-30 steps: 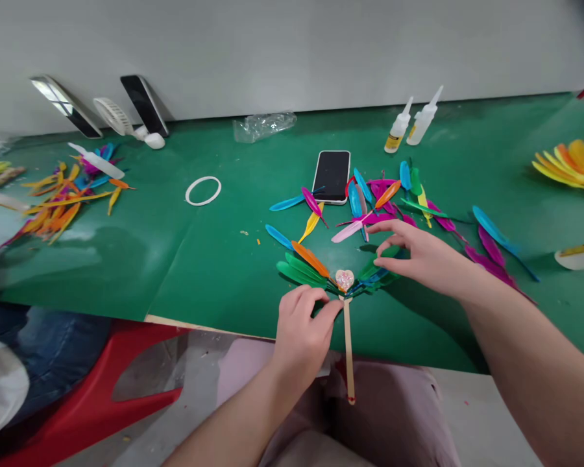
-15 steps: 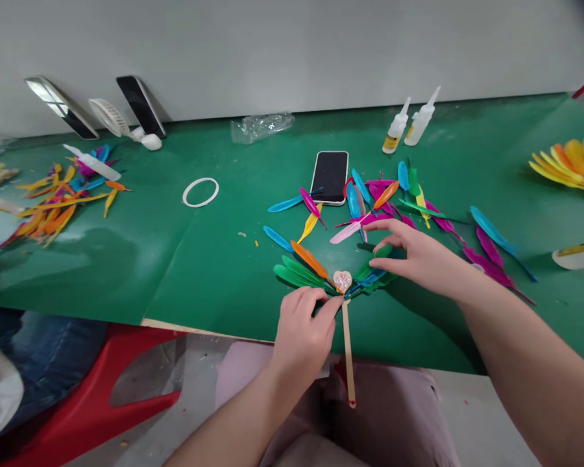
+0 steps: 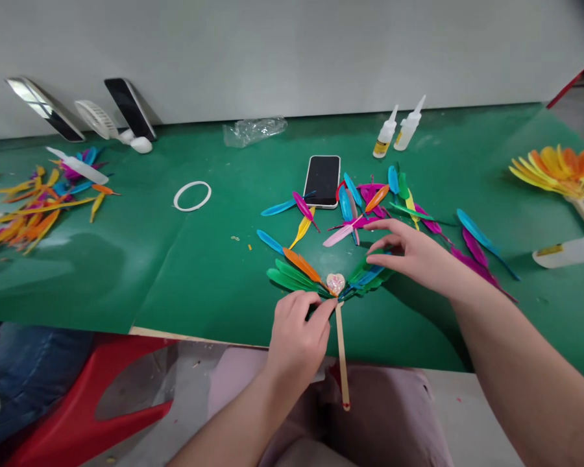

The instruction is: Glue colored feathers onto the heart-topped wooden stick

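Note:
A handmade feather fan lies at the table's front edge, its wooden stick (image 3: 342,357) reaching out past the edge. Green feathers (image 3: 292,277), an orange feather (image 3: 304,264) and a blue one spread to the left of a glittery heart (image 3: 335,283); green and blue feathers (image 3: 365,275) spread to the right. My left hand (image 3: 302,329) is closed, thumb and fingers pressed on the quill ends just below the heart. Over the right-side feathers hovers my right hand (image 3: 409,253), thumb and fingers apart; whether its fingertips touch the feathers I cannot tell.
Loose coloured feathers (image 3: 365,201) lie around a phone (image 3: 322,180). Two glue bottles (image 3: 385,134) stand behind. At right are a yellow-orange feather fan (image 3: 564,170) and a lying bottle (image 3: 571,250). A white ring (image 3: 193,196) and another feather heap (image 3: 43,214) are left.
The whole view has shifted slightly, so most things sit further left. My right fingers have spread a little and come away from a green feather. My left hand keeps its hold at the quills.

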A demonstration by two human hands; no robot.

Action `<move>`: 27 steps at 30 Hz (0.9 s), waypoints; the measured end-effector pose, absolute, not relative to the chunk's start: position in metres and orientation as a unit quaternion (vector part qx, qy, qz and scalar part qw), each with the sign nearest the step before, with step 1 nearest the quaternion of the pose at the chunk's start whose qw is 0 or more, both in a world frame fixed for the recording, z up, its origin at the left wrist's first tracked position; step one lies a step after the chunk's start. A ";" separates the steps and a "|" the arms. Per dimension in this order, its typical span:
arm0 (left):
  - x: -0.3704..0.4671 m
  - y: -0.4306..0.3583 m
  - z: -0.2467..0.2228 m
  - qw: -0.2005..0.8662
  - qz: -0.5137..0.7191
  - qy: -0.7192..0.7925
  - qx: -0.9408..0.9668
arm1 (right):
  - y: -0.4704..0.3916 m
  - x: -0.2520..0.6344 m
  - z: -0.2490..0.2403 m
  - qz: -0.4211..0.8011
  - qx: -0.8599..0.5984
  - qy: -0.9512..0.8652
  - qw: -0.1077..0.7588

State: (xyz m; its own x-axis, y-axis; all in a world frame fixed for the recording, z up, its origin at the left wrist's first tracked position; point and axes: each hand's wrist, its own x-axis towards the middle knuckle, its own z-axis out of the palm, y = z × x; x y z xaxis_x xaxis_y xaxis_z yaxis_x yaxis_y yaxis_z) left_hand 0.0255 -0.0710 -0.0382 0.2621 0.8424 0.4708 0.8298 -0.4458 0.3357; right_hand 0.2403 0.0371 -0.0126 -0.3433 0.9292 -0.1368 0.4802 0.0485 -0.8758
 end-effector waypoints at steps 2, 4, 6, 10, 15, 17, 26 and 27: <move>0.026 -0.070 -0.038 0.008 0.301 0.527 0.795 | 0.037 0.240 -0.014 0.448 -0.512 -0.695 0.232; 0.027 -0.071 -0.039 0.008 0.299 0.527 0.795 | 0.037 0.239 -0.015 0.433 -0.516 -0.703 0.228; 0.028 -0.072 -0.041 0.012 0.298 0.528 0.795 | 0.037 0.238 -0.017 0.427 -0.519 -0.705 0.226; 0.024 -0.071 -0.038 0.050 0.317 0.536 0.781 | 0.039 0.238 -0.018 0.428 -0.516 -0.707 0.225; -0.010 -0.039 -0.021 0.084 0.342 0.630 0.693 | 0.027 0.231 -0.007 0.303 -0.558 -0.709 0.307; -0.025 -0.018 -0.014 0.120 0.312 0.670 0.663 | 0.016 0.223 -0.003 0.201 -0.530 -0.745 0.350; -0.034 0.027 -0.013 0.320 0.242 0.659 0.637 | -0.011 0.199 -0.021 0.120 -0.347 -0.893 0.261; -0.033 0.027 -0.013 0.328 0.249 0.652 0.636 | -0.010 0.199 -0.022 0.122 -0.346 -0.893 0.259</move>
State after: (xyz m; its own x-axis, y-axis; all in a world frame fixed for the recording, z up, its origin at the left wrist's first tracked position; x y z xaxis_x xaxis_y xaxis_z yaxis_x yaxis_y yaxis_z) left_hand -0.0328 0.0273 -0.0133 0.0253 0.9934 -0.1118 0.6667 0.0666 0.7423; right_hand 0.1987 -0.0105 -0.0215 -0.6263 0.6821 0.3773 0.5556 0.7302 -0.3978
